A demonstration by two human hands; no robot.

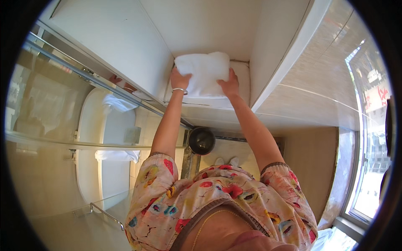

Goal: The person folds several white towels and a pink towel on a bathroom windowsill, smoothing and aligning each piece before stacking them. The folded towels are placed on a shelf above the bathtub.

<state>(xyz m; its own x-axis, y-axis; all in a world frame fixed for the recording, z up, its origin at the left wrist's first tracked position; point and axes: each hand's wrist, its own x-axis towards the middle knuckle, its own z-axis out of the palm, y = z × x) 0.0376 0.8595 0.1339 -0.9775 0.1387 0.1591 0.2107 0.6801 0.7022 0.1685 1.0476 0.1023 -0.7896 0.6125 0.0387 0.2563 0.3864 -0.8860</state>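
Note:
A folded white towel (pixel 202 75) lies on the shelf (pixel 241 80) of a white wall niche, reaching close to its back. My left hand (pixel 180 80) grips the towel's left side, thumb over its front face and the other fingers along the edge. On the opposite side my right hand (pixel 230 84) holds it the same way, thumb on the front and fingers at the right edge. The towel stays between both hands. A bracelet (pixel 180 91) circles my left wrist.
Below the niche stands a dark round bin (pixel 202 141) on the floor. A glass partition (pixel 47 138) with a metal handle (pixel 106 216) is at the left; behind it is a white bathtub (pixel 84 175) with white cloth on it. A window (pixel 367 175) is at the right.

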